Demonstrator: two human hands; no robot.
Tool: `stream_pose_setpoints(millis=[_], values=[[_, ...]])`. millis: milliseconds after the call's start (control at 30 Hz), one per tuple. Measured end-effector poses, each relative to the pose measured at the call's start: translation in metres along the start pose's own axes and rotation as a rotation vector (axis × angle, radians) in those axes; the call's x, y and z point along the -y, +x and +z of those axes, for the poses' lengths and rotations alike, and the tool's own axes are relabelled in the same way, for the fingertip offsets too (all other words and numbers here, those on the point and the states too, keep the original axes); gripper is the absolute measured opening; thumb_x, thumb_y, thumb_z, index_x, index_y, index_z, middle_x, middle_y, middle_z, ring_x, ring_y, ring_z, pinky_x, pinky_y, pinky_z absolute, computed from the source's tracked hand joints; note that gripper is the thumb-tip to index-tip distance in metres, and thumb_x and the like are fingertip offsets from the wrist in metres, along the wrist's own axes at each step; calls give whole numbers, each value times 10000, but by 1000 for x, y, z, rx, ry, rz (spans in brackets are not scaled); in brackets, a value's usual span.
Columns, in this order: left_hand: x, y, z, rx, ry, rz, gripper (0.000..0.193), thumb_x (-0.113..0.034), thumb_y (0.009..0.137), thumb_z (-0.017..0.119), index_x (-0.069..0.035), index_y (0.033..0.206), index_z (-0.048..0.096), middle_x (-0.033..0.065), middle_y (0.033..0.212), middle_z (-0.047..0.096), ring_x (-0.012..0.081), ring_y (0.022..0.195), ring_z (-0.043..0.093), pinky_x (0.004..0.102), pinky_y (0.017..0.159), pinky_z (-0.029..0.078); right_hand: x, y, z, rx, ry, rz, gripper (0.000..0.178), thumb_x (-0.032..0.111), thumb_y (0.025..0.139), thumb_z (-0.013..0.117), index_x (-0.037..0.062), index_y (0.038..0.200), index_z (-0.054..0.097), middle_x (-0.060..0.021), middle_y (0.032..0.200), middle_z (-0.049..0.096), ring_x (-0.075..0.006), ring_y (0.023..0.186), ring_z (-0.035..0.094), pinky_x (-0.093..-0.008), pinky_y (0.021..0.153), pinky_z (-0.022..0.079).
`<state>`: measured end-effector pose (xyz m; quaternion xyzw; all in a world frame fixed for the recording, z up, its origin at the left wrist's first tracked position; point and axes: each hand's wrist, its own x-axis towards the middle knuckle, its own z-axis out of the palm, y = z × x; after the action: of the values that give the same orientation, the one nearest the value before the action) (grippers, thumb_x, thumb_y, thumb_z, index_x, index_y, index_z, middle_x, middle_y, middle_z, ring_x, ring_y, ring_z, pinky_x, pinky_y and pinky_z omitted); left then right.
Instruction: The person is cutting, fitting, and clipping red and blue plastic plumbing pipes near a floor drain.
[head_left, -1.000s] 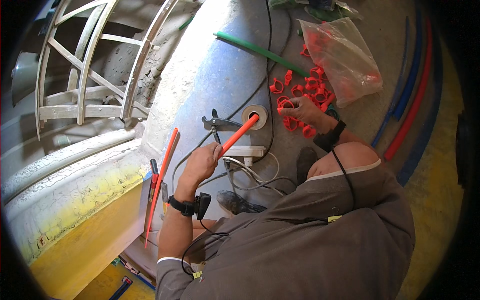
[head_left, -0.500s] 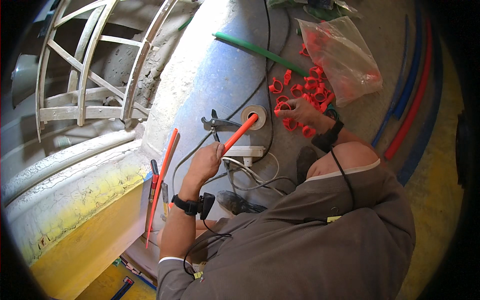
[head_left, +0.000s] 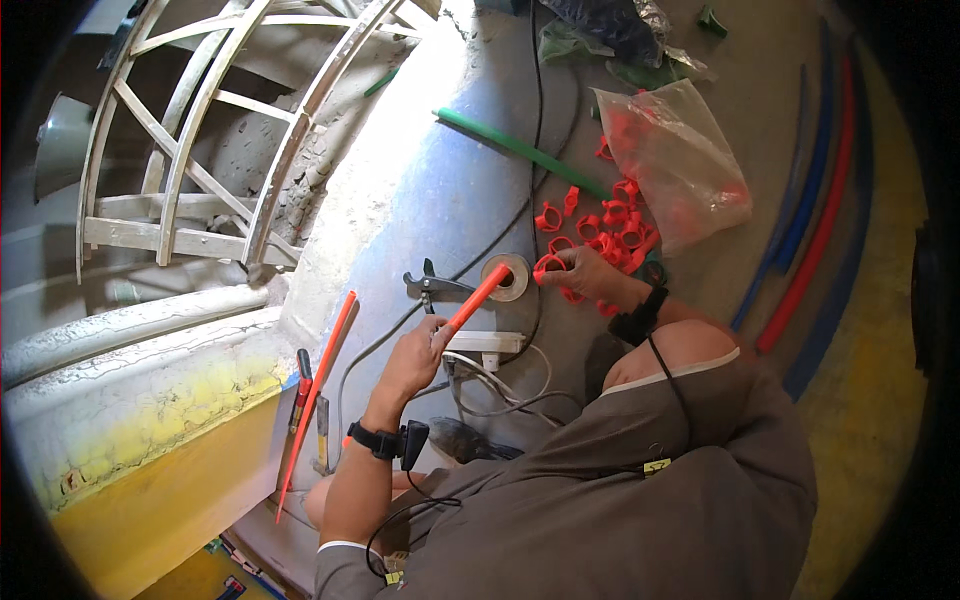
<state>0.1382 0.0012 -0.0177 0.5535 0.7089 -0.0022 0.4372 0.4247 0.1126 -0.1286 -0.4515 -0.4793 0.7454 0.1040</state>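
My left hand (head_left: 412, 357) is closed around the lower end of a short red pipe (head_left: 477, 298), whose upper end lies over a round pale ring-shaped roll (head_left: 516, 285). In my right hand (head_left: 592, 277) a red plastic ring-shaped fitting (head_left: 548, 268) is pinched between thumb and fingers, a little right of the pipe's end and apart from it. Behind that hand several like fittings (head_left: 616, 213) lie in a loose pile. Dark-handled pipe cutters (head_left: 440, 284) lie left of the roll.
A clear plastic bag (head_left: 690, 150) holds more red fittings. A green pipe (head_left: 520, 150) lies beyond the pile. Cables and a white power strip (head_left: 487, 341) sit near my feet. Left are a long red strip (head_left: 318, 395) and a wooden frame (head_left: 170, 150); red and blue pipes (head_left: 815, 235) lie right.
My right hand has lifted a red fitting from the pile's edge and brought it slightly left, nearer the pipe. My left hand still grips the pipe. The whole view has shifted a little.
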Motion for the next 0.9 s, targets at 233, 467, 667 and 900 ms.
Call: stream_pose_setpoints(millis=[233, 467, 667, 900], values=[[-27, -20, -13, -36, -85, -36, 353, -345, 929, 521, -54, 1108, 609, 230, 853, 636, 379, 816, 619, 410, 707, 462, 3, 5, 7, -2, 125, -221, 255, 215, 854, 698, 27, 1022, 661, 31, 806, 605, -37, 711, 508, -216, 611, 427], [-22, -28, -2, -33, -126, 48, 358, -328, 930, 540, -63, 1160, 607, 185, 799, 640, 296, 720, 607, 359, 664, 468, 13, -5, 9, 9, -18, -347, 268, 201, 806, 746, 19, 985, 664, 16, 819, 630, -56, 750, 531, -231, 675, 448], [-17, -38, -6, -20, -105, 118, 320, -287, 916, 570, -75, 1149, 626, 191, 842, 652, 304, 729, 625, 340, 674, 485, 26, -20, 3, 93, -404, -353, 216, 202, 808, 740, 51, 951, 679, 37, 775, 613, -56, 731, 516, -253, 647, 435], [-19, -41, -6, 16, 31, 196, 311, -339, 893, 582, -134, 1118, 643, 177, 758, 630, 383, 681, 597, 416, 600, 471, 8, -24, 16, 272, -150, -305, 191, 216, 842, 703, 52, 937, 679, 42, 739, 586, -58, 684, 511, -244, 619, 424]])
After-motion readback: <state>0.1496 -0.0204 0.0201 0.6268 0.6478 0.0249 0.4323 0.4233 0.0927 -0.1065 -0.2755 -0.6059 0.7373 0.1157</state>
